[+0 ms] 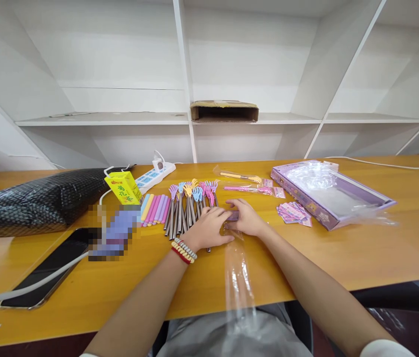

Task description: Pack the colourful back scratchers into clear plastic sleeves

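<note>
My left hand [210, 228] and my right hand [248, 218] meet over the middle of the table. Between their fingertips is a small dark purple piece [233, 216], mostly hidden; I cannot tell its kind. Clear plastic sleeves [238, 277] run from under the hands over the table edge toward my lap. My right thumb and fingers curl round the purple piece, while the left fingers and thumb close on the upper end of the sleeves. Just left of them lie several back scratchers [188, 208] with metal rods and coloured hand-shaped heads, and several pastel tubes [154, 210].
Two bagged back scratchers [244, 190] lie behind my hands. To the right are printed cards [293, 213] and a purple display box [306, 203]. A yellow drink carton [124, 187], power strip [155, 177], phone [49, 267] and black wrapped bundle [42, 201] are at left.
</note>
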The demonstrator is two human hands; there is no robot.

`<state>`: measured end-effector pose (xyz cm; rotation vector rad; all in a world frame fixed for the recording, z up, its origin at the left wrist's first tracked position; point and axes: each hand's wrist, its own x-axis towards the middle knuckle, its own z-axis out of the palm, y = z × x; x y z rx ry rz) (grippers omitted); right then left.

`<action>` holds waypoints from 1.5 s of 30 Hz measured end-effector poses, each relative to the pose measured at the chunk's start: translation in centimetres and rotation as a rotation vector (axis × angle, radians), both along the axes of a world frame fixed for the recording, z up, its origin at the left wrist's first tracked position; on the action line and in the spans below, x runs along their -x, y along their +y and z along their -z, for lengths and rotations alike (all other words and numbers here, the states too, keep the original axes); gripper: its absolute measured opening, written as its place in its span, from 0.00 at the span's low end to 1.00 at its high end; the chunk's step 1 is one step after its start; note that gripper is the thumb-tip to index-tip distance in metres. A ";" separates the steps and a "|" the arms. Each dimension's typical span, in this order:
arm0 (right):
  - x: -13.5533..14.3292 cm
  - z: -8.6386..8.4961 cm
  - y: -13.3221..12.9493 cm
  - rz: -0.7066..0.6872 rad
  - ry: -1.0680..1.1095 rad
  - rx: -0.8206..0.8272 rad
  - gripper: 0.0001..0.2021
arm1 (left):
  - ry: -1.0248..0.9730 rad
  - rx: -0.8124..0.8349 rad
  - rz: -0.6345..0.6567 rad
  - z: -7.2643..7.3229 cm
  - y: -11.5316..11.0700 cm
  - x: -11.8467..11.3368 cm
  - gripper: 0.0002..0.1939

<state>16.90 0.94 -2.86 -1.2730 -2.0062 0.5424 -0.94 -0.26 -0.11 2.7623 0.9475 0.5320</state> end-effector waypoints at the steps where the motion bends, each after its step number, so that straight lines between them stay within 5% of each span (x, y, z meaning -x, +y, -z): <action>1: 0.1 -0.2 -0.1 -0.014 0.019 -0.043 0.33 | -0.018 -0.007 -0.016 0.0 0.0 0.0 0.31; 5: 0.4 -1.0 -0.6 -0.049 0.091 -0.198 0.28 | -0.120 -0.022 -0.076 -0.3 -0.3 -0.1 0.33; 13: 0.8 -1.6 -1.4 -0.034 0.163 -0.341 0.28 | -0.428 0.127 -0.272 0.3 0.5 -0.6 0.20; 22: 1.1 -1.3 -1.4 0.001 0.126 -0.375 0.24 | -0.669 0.353 -0.180 0.3 0.9 -0.8 0.19; 31: 0.9 -1.5 -1.4 0.018 0.115 -0.326 0.17 | -0.658 0.320 -0.301 -0.2 0.8 -0.8 0.15; 45: 0.7 -1.2 -0.9 0.208 0.327 -0.182 0.13 | -0.520 0.271 -0.224 0.6 0.9 -0.5 0.20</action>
